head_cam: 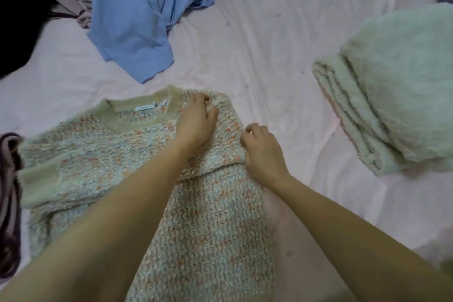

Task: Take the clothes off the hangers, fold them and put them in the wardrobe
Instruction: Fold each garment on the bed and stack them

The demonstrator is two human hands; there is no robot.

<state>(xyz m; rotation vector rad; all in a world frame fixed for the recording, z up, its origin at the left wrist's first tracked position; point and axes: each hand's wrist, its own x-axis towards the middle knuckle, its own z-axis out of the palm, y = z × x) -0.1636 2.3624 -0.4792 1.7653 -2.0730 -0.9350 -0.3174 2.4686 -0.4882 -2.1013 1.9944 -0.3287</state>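
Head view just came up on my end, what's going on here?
A person is folding a speckled knit sweater laid flat on a pink bedsheet. The left hand rests on the sweater's shoulder beside the collar, while the right hand grips the folded-over edge at the side. A folded pale green fleece lies to the right, and a crumpled blue garment lies unfolded further up the bed. No hanger or wardrobe is in view.

Left grip [196, 117] flat, pressing (fingers spread); right grip [262, 149] curled, pinching.
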